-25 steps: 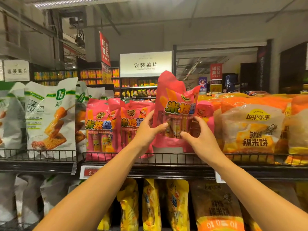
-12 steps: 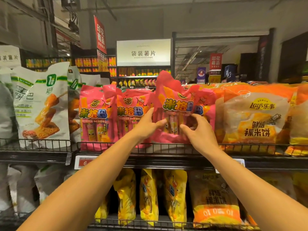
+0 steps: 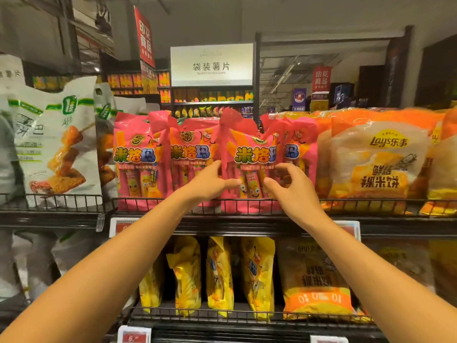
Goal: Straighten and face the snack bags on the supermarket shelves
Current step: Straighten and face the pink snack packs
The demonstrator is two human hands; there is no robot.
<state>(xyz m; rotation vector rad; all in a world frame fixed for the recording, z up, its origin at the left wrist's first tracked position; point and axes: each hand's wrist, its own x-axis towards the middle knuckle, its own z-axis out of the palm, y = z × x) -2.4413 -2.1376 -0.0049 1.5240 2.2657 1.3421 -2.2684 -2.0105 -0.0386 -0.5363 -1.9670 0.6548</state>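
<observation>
The pink bag [image 3: 249, 164], held higher a second earlier, had settled behind the wire rail [image 3: 247, 204] at frame centre, label forward, with the left hand [image 3: 210, 181] flat against it and the right hand [image 3: 289, 186] loosely curled, apparently letting go.

Snack bag [image 3: 249, 154] stands on the shelf [image 3: 247, 220] (between neighbouring bags), hands flanking it.
</observation>
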